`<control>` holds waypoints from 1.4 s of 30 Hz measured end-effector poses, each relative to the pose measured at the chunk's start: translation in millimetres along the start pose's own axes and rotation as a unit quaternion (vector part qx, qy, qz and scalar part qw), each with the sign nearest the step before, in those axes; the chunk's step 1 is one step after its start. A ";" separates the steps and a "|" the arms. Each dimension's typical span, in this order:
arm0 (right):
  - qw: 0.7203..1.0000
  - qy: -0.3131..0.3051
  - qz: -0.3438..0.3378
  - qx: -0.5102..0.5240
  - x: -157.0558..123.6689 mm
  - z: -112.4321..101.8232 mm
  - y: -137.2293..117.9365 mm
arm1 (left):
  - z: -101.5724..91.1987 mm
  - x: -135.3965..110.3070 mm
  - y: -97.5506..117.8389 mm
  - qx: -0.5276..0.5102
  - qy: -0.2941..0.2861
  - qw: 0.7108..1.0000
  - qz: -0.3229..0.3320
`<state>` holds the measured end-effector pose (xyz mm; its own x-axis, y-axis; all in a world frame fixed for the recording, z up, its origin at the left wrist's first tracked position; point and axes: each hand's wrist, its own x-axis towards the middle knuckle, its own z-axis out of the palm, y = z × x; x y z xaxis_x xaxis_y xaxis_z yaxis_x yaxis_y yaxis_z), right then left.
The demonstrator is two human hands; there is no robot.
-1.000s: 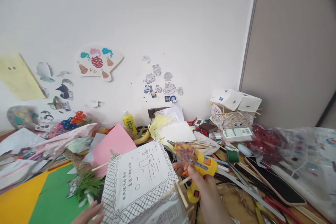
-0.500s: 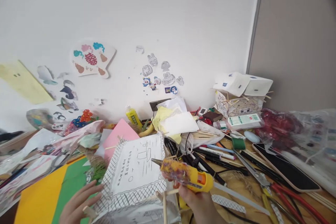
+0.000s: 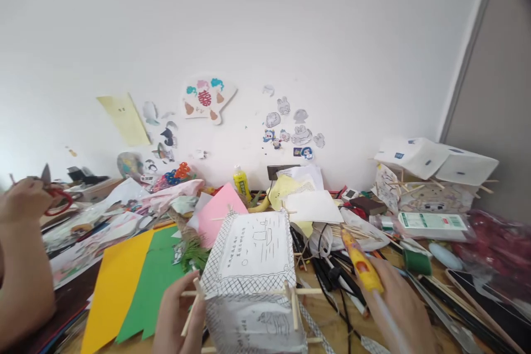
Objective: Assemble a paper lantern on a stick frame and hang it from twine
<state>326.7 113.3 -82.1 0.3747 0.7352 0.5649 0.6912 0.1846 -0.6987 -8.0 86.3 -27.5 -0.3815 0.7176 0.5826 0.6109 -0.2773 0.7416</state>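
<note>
A paper lantern with a wooden stick frame, ink drawings and a cross-hatched border stands on the cluttered table in front of me. My left hand is closed on the sticks at its left side. My right hand grips a yellow glue gun to the right of the lantern, its nozzle pointing up and away over a pile of black pens and cords.
Yellow and green card sheets lie at the left, a pink sheet and a yellow bottle behind. Another person's hand at far left holds red-handled scissors. White boxes, skewers, green tape and red plastic crowd the right.
The view swung left and the lantern now stands upright. My left hand moved from the green card onto the lantern frame. The glue gun moved right, away from the lantern top.
</note>
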 end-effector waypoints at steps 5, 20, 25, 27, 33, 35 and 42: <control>0.962 -0.081 -0.121 -0.230 -13.8 11.0 49.2 | 1.4 13.8 -5.2 0.140 -0.032 0.969 0.202; 0.963 -0.052 -0.264 -0.021 17.5 -52.3 -66.5 | 31.2 48.7 70.2 0.223 -0.100 0.851 0.465; 0.902 -0.030 -0.420 -0.099 12.9 -39.1 -157.9 | 24.0 51.1 91.6 0.148 -0.249 0.837 0.464; 0.892 -0.008 -0.432 -0.134 12.2 -25.8 -163.5 | 11.9 53.2 86.8 0.144 -0.248 0.846 0.449; 0.898 0.007 -0.405 -0.175 21.6 -22.3 -148.4 | 0.8 33.6 24.9 0.085 -0.069 0.984 0.138; 0.883 0.018 -0.407 -0.233 26.1 -28.3 -145.5 | 13.5 13.2 2.9 0.003 -0.082 0.997 0.016; 0.846 0.013 -0.411 -0.339 29.1 -40.3 -132.2 | 74.1 -45.5 -27.2 -0.247 -0.216 0.938 -0.113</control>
<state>271.2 84.0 44.4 -0.3966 0.5243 0.7536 0.9176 0.2035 0.3414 44.2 108.6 -98.9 -0.0807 0.9563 0.2812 0.1123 -0.2716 0.9558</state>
